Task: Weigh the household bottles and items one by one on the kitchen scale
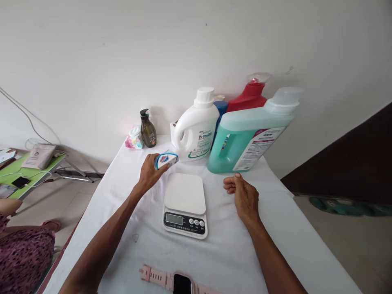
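My left hand (150, 170) grips a small white-and-blue packaged soap bar (165, 159), thumb along the near side and fingers behind. It is held beyond the far left corner of a white digital kitchen scale (185, 193). Nothing lies on the scale's plate, and its display looks blank. To the right of the scale, my right hand (244, 197) rests on the white cloth, loosely bent with the thumb apart, holding nothing. Just behind it stands a large green liquid bottle (228, 153). A white laundry detergent bottle (200, 126) is left of that.
Along the wall are a dark pump bottle (148, 132), a wipes pack (134, 139), a red bottle (248, 98) and a partly hidden blue one. A pink smartwatch (182, 282) lies at the near edge. At left, a person in a patterned garment (27, 261) sits by a green table (36, 173).
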### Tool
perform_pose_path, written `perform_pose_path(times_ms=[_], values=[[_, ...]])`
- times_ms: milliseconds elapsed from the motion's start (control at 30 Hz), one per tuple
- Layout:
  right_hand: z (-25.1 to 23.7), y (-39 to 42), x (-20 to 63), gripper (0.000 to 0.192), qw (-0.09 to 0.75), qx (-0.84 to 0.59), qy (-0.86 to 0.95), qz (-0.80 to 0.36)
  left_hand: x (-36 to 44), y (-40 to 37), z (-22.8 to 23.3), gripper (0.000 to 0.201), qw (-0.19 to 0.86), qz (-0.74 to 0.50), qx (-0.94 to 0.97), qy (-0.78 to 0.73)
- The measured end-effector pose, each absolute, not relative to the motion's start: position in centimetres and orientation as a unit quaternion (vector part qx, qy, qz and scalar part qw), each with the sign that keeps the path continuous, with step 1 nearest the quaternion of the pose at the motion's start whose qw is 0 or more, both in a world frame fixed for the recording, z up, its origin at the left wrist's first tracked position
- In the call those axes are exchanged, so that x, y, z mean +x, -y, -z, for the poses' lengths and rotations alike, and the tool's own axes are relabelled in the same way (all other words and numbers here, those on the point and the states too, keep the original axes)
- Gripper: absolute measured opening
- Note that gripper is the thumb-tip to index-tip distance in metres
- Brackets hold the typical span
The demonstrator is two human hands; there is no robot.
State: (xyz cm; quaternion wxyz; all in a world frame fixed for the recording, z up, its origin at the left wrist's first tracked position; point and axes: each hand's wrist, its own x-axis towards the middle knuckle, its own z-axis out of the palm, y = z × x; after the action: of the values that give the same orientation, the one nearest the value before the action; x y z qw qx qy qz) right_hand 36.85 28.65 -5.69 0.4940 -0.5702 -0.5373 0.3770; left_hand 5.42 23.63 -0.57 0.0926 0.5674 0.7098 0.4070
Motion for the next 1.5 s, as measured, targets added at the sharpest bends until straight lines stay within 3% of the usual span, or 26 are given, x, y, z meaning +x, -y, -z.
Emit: perform_pose_path(times_ms=[367,633,800,867,967,1167,1500], values=[[6.1,-28.8,37.2,0.079,0.462,-0.59,0.547,-0.372,6.4,-33.2,3.5,0.034,0.079,-0.35,0.478,-0.802],[6.3,-28.9,37.1,0.077,0.469,-0.588,0.544,-0.372,4.3,-30.5,3.8,0.062,0.106,-0.357,0.561,-0.739],[5.8,-28.7,37.0,0.081,0.461,-0.595,0.536,-0.382,1.4,-30.4,0.4,0.05,-0.057,-0.482,0.48,-0.731],[5.7,-28.7,36.9,0.081,0.459,-0.597,0.536,-0.381,0.3,-31.7,-1.8,0.064,-0.125,-0.496,0.444,-0.736],[5.8,-28.8,36.9,0.081,0.455,-0.601,0.538,-0.378,-0.9,-34.6,-4.4,0.076,-0.098,-0.46,0.438,-0.766],[6.3,-29.1,37.1,0.078,0.461,-0.595,0.537,-0.38,-1.9,-38.6,-6.2,0.021,-0.042,-0.475,0.423,-0.771],[5.3,-28.9,36.7,0.078,0.486,-0.578,0.526,-0.392,-0.9,-35.7,-7.2,0.027,-0.055,-0.53,0.43,-0.728]])
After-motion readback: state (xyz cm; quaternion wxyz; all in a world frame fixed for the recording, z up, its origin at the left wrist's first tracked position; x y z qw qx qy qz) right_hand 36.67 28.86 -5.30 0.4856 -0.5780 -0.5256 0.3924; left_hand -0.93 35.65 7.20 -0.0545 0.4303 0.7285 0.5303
